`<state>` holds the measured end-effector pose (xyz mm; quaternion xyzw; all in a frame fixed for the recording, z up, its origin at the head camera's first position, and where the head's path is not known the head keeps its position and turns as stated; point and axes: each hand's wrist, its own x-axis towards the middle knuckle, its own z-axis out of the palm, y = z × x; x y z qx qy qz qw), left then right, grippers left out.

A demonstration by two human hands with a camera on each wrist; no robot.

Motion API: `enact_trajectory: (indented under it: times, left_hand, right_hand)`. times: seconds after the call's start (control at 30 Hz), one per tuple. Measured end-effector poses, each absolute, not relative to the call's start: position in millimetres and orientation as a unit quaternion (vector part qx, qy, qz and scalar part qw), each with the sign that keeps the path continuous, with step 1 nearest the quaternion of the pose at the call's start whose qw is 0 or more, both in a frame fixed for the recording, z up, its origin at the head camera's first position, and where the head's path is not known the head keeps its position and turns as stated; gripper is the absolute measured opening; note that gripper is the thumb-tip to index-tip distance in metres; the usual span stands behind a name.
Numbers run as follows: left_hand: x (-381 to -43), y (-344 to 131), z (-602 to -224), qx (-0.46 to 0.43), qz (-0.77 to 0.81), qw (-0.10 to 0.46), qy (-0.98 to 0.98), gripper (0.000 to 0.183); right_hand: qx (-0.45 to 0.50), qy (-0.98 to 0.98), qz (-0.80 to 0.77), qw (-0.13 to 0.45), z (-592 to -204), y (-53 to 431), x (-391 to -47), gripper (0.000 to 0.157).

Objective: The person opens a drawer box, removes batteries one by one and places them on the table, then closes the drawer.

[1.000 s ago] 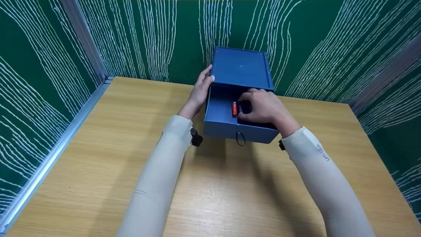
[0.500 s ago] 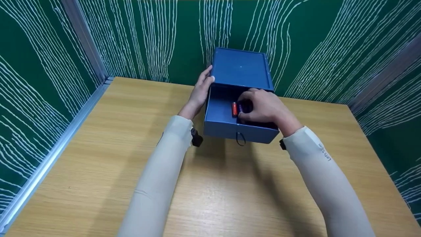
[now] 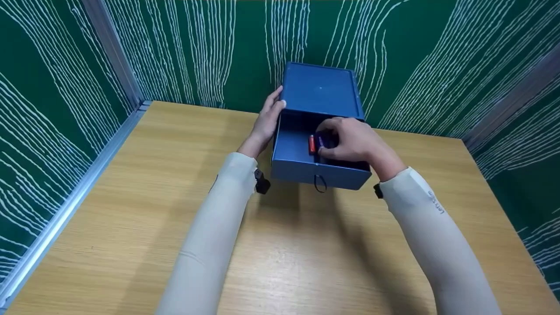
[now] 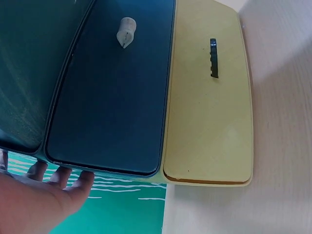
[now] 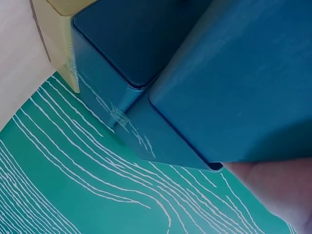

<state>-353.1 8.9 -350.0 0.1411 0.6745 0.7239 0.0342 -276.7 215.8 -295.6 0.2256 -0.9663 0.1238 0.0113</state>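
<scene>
A blue drawer [image 3: 306, 170] stands pulled out of a blue drawer unit [image 3: 321, 89] in the head view. My right hand [image 3: 352, 140] reaches down into it, thumb and fingers curled around a dark purple thing [image 3: 320, 141] with light print; the hand covers most of it, and I cannot tell its kind. Just left of it lies a red battery [image 3: 312, 145] on the drawer floor. My left hand [image 3: 264, 120] rests against the unit's left side, fingers extended. In the right wrist view, the drawer wall hides everything but part of the right hand [image 5: 278, 190].
Below the pulled-out drawer, the left wrist view shows a shut dark blue drawer [image 4: 112, 102] and a yellow drawer [image 4: 209, 122] with a black pull loop [image 4: 214, 58]. The unit stands at the back of the wooden table [image 3: 197, 140], close to a green wall [image 3: 245, 57] with white lines.
My right hand has shifted slightly right inside the drawer, and a little more of the purple thing shows. The left hand, the drawer and the red battery have stayed put.
</scene>
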Motion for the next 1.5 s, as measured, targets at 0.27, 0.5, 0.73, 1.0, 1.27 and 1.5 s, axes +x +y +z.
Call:
enact_trajectory:
  times: [0.27, 0.5, 0.73, 1.0, 1.27, 1.5]
  left_hand:
    - [-347.4, 7.9, -347.0, 0.139, 0.725, 0.037, 0.673, 0.049]
    - [-336.1, 5.4, -335.3, 0.142, 0.717, 0.046, 0.680, 0.050]
    - [-350.4, 6.8, -348.5, 0.138, 0.721, 0.049, 0.677, 0.046]
    - [-352.4, 7.2, -352.0, 0.141, 0.711, 0.038, 0.688, 0.047]
    - [-335.5, 5.3, -336.6, 0.141, 0.700, 0.041, 0.699, 0.050]
    - [-342.9, 6.5, -343.9, 0.140, 0.708, 0.042, 0.691, 0.048]
  right_hand:
    - [0.227, -0.964, 0.137, 0.014, -293.6, 217.7, -274.0, 0.044]
    - [0.230, -0.963, 0.140, 0.011, -285.2, 217.5, -271.5, 0.045]
    - [0.226, -0.964, 0.143, 0.011, -278.3, 220.8, -268.5, 0.046]
    - [0.227, -0.961, 0.153, 0.031, -272.3, 229.1, -262.8, 0.045]
    - [0.223, -0.958, 0.176, 0.034, -267.0, 234.7, -259.2, 0.048]
    - [0.218, -0.958, 0.182, 0.039, -262.6, 242.3, -257.1, 0.048]
